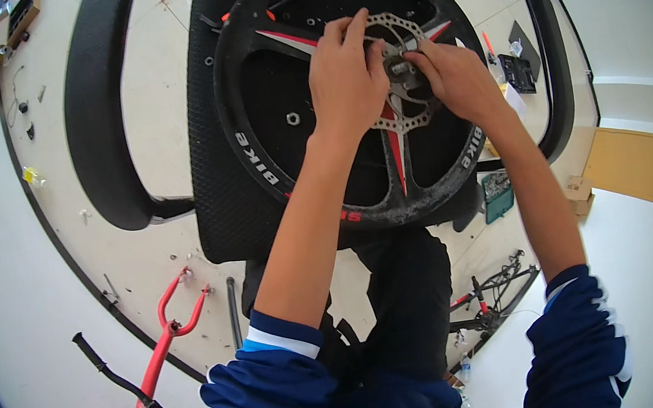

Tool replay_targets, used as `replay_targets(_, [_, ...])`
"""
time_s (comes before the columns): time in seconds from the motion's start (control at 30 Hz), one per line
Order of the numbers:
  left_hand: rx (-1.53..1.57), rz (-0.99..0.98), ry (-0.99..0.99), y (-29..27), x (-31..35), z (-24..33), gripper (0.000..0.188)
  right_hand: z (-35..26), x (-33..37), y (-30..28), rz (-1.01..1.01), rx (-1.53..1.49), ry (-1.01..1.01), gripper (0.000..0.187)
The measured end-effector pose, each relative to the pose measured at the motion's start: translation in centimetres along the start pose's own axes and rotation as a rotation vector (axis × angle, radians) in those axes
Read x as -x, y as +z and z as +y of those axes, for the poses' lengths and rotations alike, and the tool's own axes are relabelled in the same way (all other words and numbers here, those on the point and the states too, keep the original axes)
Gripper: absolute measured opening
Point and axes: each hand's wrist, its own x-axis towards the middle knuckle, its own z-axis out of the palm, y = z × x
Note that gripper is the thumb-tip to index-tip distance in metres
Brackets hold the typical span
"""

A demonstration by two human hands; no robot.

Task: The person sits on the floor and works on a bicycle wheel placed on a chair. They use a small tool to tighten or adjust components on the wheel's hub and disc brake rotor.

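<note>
A black bicycle wheel (233, 100) with red and white star-like spokes lies flat on a black chair seat (210, 178). A silver brake disc (413, 121) with a perforated rim sits at the wheel's middle, around the hub axle (399, 69). My left hand (345, 83) is closed at the left edge of the disc, fingers bent over its rim and thumb towards the hub. Close by the axle, my right hand (455, 79) has its thumb and fingers pinched; anything small between them is hidden. A loose nut (293, 118) shows on the seat through a gap between the spokes.
Armrests flank the seat, the left one (105, 110) nearest. On the floor lie a red bicycle fork (164, 341) with handlebar (122, 383), more bicycle parts (488, 311), a black tool case (517, 74) and a green tray (498, 196). Cardboard boxes (580, 196) stand by the right wall.
</note>
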Motion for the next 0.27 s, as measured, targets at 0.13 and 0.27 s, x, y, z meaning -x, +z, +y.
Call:
replay_targets(0.13, [0.076, -0.077, -0.074, -0.7, -0.1, 0.5, 0.038, -1.3, 0.8, 0.1, 0.045, -0.015, 0.122, 0.026])
replay_targets(0.27, [0.038, -0.067, -0.024, -0.8, -0.5, -0.4, 0.039, 1.1, 0.5, -1.8, 0.162, -0.32, 0.309, 0.026])
